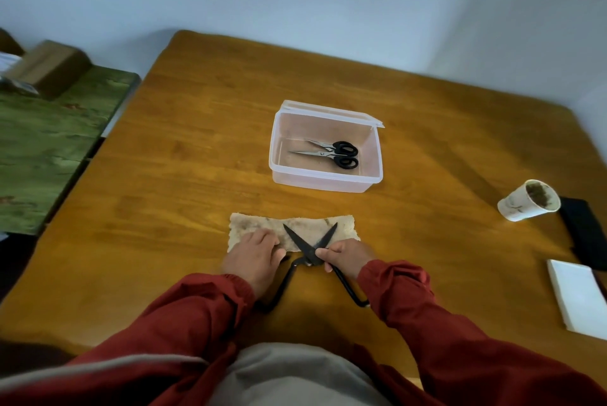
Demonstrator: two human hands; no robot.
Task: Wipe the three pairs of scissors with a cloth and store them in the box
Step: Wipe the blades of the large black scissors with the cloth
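A large pair of black iron scissors (pixel 307 249) lies spread wide, its blades resting on a stained beige cloth (pixel 297 225) at the near middle of the table. My right hand (pixel 345 257) grips the scissors near the pivot and right handle. My left hand (pixel 254 256) rests flat on the cloth's left part, beside the left handle. Farther back stands a clear plastic box (pixel 374 159), lid tipped open behind it, with two pairs of black-handled scissors (pixel 331 153) lying inside.
A dirty paper cup (pixel 525 200) lies tipped at the right, beside a black flat object (pixel 584 231) and a white pad (pixel 578 297). The wooden table (pixel 197 129) meets a green surface (pixel 42 149) with a cardboard box at the left.
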